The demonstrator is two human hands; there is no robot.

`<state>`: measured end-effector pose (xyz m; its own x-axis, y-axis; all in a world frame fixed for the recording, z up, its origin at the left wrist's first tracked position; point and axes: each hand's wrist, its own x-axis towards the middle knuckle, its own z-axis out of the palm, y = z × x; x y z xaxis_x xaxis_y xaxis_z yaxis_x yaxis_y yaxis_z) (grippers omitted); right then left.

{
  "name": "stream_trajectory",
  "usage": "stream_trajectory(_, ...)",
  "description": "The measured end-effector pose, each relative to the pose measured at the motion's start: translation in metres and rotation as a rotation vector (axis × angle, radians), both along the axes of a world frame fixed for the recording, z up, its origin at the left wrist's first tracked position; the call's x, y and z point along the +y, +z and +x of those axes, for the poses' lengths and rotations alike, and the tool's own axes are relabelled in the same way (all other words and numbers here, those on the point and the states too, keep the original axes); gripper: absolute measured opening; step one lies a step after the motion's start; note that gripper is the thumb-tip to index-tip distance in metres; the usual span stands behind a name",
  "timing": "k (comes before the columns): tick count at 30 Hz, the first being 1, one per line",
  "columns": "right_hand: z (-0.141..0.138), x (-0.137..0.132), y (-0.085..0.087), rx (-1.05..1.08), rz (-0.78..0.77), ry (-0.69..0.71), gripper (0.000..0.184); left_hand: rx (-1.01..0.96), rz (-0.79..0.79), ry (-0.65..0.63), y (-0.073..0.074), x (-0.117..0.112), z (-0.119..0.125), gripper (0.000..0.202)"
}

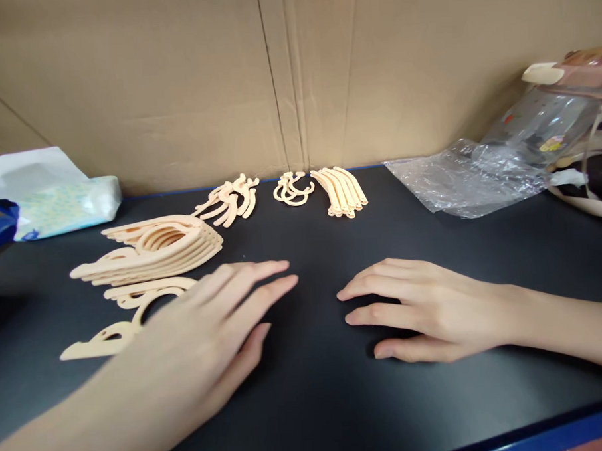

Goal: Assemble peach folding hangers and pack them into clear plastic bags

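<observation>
My left hand (pixel 206 336) hovers low over the black table (pixel 318 397), fingers stretched out and apart, holding nothing; it partly covers a loose peach plastic piece (pixel 101 340). My right hand (pixel 424 310) lies palm down on the table, fingers extended, empty. Behind the left hand is a stack of peach hanger-shaped plastic parts (pixel 157 248). Further back lie three small groups: curved arms (pixel 230 200), hooks (pixel 293 188) and straight bars (pixel 340 192).
A cardboard wall (pixel 294 73) closes the back. A tissue pack (pixel 63 206) sits at the far left beside a blue edge. Crumpled clear plastic (pixel 463 178) and a transparent bottle (pixel 550 118) lie at the right.
</observation>
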<state>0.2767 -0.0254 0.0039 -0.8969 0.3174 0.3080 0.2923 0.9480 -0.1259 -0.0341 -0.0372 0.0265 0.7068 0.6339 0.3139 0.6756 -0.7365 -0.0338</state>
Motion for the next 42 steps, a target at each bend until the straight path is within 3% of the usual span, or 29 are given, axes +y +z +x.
stream_trajectory(3,-0.001,0.0,0.0,0.0,-0.003,-0.004,0.031,0.057,-0.009,-0.142,-0.01,0.003,0.019,0.043)
stream_trajectory(5,-0.001,0.0,0.0,0.0,-0.004,-0.005,0.031,0.054,-0.039,-0.169,-0.016,0.008,0.021,0.044)
stream_trajectory(13,-0.001,0.001,0.0,-0.009,0.008,-0.006,0.03,0.09,-0.177,-0.152,-0.021,0.017,0.014,0.046)
stream_trajectory(19,-0.002,0.0,0.0,0.0,0.015,-0.015,0.03,0.061,-0.114,-0.15,-0.019,0.021,0.024,0.038)
stream_trajectory(22,-0.002,0.0,0.0,0.008,0.015,-0.012,0.03,0.072,-0.001,-0.068,-0.022,0.028,0.032,0.039)
stream_trajectory(25,-0.002,0.0,0.0,0.01,0.017,-0.008,0.03,0.142,0.112,0.1,-0.023,0.039,0.04,0.043)
stream_trajectory(32,-0.001,0.0,-0.001,0.002,0.017,-0.005,0.029,0.16,0.227,0.388,-0.024,0.083,0.047,0.058)
stream_trajectory(36,-0.001,0.0,-0.001,0.001,0.016,-0.005,0.03,0.177,0.255,0.447,-0.026,0.098,0.045,0.062)
stream_trajectory(42,-0.001,0.0,0.0,-0.005,0.013,-0.011,0.03,0.24,0.27,0.423,-0.027,0.098,0.042,0.063)
